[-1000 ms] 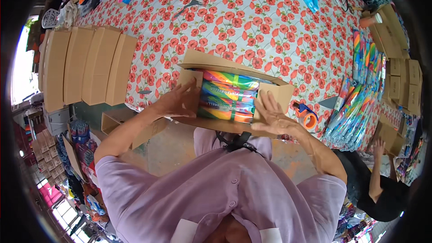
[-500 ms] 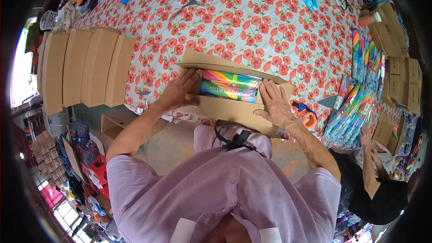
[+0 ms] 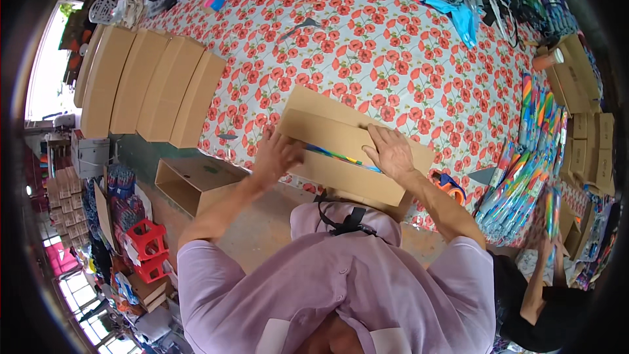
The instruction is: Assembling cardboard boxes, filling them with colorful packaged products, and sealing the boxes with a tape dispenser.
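Note:
A long brown cardboard box (image 3: 341,181) lies before me at the table's near edge. Its far flap (image 3: 324,128) is folded inward, and the near long flap is also down. Between them a narrow gap shows the rainbow-coloured wrapped umbrellas (image 3: 337,157) inside. My right hand (image 3: 393,153) lies on the flaps near the right end, fingers stretched out. At the left end is my left hand (image 3: 278,155), fingers apart and slightly bent, holding nothing. Just right of the box sits a blue and orange tape dispenser (image 3: 452,187).
Several brown boxes (image 3: 154,85) stand in a row at left. A pile of rainbow wrapped umbrellas (image 3: 514,180) lies at right, where a co-worker's hands (image 3: 552,247) hold one. An open box (image 3: 190,180) stands low at left. The floral tablecloth (image 3: 373,33) stretches beyond my box.
The box's long flaps have folded inward, covering most of the umbrellas. My right hand now rests on the flaps; my left hand stays by the left end. The co-worker has lifted a wrapped umbrella.

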The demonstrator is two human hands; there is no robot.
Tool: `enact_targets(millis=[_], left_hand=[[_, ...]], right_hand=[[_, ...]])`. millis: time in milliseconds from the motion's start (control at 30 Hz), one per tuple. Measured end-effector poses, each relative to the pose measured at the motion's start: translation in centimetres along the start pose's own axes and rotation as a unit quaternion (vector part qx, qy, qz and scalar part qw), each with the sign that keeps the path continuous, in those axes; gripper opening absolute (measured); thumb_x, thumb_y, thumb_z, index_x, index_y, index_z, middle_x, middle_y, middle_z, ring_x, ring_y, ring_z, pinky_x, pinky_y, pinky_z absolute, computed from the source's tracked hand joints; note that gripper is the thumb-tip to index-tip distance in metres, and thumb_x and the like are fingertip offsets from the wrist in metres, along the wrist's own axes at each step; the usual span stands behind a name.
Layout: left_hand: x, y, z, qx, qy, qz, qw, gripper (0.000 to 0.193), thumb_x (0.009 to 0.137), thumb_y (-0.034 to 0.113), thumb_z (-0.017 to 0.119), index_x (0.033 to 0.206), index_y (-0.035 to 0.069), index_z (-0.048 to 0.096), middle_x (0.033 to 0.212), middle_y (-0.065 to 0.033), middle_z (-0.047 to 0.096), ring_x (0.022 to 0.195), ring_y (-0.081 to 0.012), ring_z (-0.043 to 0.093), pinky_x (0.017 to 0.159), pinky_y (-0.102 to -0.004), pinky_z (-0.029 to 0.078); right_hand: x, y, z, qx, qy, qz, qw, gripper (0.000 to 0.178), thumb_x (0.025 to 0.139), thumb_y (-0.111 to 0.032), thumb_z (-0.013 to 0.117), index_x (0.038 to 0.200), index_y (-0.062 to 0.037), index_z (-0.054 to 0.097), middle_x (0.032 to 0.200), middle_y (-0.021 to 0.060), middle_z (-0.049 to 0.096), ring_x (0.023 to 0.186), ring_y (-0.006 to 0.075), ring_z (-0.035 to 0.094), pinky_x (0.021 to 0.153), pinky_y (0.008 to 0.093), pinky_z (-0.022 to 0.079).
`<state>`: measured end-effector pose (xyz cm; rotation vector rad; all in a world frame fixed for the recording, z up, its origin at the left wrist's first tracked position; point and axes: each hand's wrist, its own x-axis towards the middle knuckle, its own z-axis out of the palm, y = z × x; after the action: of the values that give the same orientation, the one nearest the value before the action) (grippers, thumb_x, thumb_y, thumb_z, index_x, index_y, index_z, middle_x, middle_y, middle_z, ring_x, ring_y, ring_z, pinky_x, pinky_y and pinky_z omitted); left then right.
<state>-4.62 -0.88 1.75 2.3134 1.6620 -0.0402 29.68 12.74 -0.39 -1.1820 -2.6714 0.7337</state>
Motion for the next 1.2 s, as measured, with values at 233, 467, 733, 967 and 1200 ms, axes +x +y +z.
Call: enact_targets(millis=[233,467,733,967,1200], left_hand=[[0.6,4.9,0.8,0.001,0.122,0.077,0.99,0.063,0.078,0.059,0.068,0.134,0.029,0.061,0.152,-0.0093,0.046,0.14,-0.0356,0.041,0.112,-0.0703,0.023],[1.6,2.9,2.3,0.002,0.127,0.146,0.981,0.064,0.076,0.065,0.063,0.125,0.025,0.065,0.15,-0.007,0.049,0.141,-0.0315,0.042,0.108,-0.0716,0.028],[2.7,1.1,3.9,0.031,0.202,0.21,0.956,0.037,0.083,0.048,0.064,0.103,0.016,0.068,0.144,-0.0052,0.056,0.134,-0.0253,0.051,0.105,-0.06,0.039],[2.3,1.2,3.5,0.044,0.197,0.185,0.962,0.026,0.087,0.038,0.062,0.102,0.017,0.068,0.141,-0.0059,0.058,0.131,-0.0269,0.053,0.105,-0.0607,0.039],[3.9,4.5,3.2,0.016,0.146,0.156,0.977,0.04,0.083,0.048,0.065,0.109,0.018,0.066,0.148,-0.007,0.052,0.137,-0.0349,0.046,0.105,-0.068,0.034]], right_hand=[[5.7,0.3,-2.5,0.098,-0.235,0.004,0.967,0.064,0.099,-0.051,0.053,0.147,-0.0106,0.045,0.136,0.0157,0.059,0.125,0.0344,0.057,0.106,0.0446,0.045],[10.4,-2.7,3.9,0.333,-0.306,-0.038,0.891,0.078,0.097,-0.048,0.058,0.158,-0.0084,0.029,0.157,0.0198,0.038,0.138,0.038,0.046,0.113,0.0456,0.038],[6.5,-3.9,3.4,0.152,-0.146,-0.105,0.972,0.08,0.087,-0.033,0.076,0.15,-0.0032,0.037,0.15,0.0235,0.042,0.138,0.0402,0.042,0.115,0.0462,0.035],[0.8,-6.6,0.6,-0.104,-0.015,-0.077,0.991,0.078,0.083,-0.048,0.075,0.143,-0.0091,0.046,0.138,0.0212,0.05,0.123,0.0368,0.052,0.1,0.0413,0.045],[4.0,-2.1,1.7,0.077,-0.061,-0.03,0.995,0.076,0.085,-0.057,0.07,0.142,-0.0119,0.048,0.129,0.019,0.057,0.113,0.0353,0.058,0.092,0.0416,0.048]])
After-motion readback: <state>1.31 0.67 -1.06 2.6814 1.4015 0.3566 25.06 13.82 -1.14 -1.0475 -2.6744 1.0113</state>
